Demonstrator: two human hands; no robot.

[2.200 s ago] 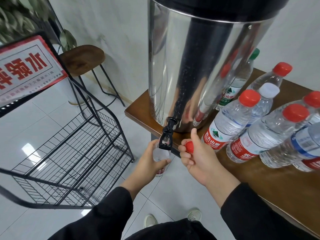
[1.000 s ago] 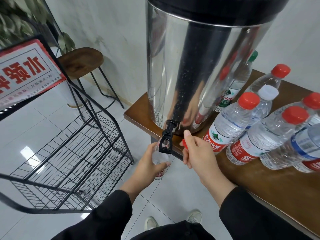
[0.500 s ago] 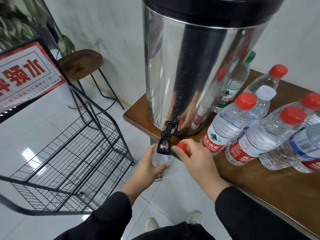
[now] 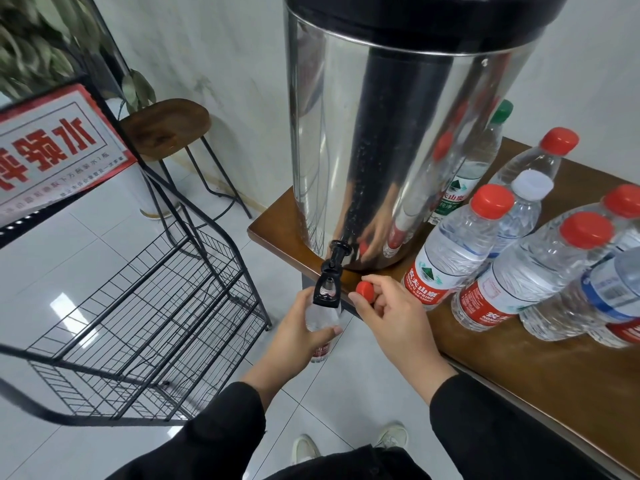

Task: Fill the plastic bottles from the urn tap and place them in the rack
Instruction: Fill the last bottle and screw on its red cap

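A tall steel urn (image 4: 381,150) stands on the corner of a brown table (image 4: 519,368), its black tap (image 4: 327,284) hanging over the edge. My left hand (image 4: 301,334) grips an uncapped clear bottle (image 4: 320,323) directly beneath the tap; the tap hides the bottle's mouth. My right hand (image 4: 388,313) pinches a red cap (image 4: 364,291) just to the right of the tap. Several capped bottles (image 4: 457,251) stand on the table right of the urn. The black wire rack (image 4: 145,306) sits on the floor at the left.
A red and white sign (image 4: 52,147) is fixed to the rack's upper frame. A wooden stool (image 4: 166,128) and a leafy plant (image 4: 31,46) stand by the wall behind the rack. White floor tiles lie below, with my shoes (image 4: 346,445) near the table.
My right hand with the red cap has moved from beside the tap to a raised pinch next to it. The left hand keeps the bottle under the tap.
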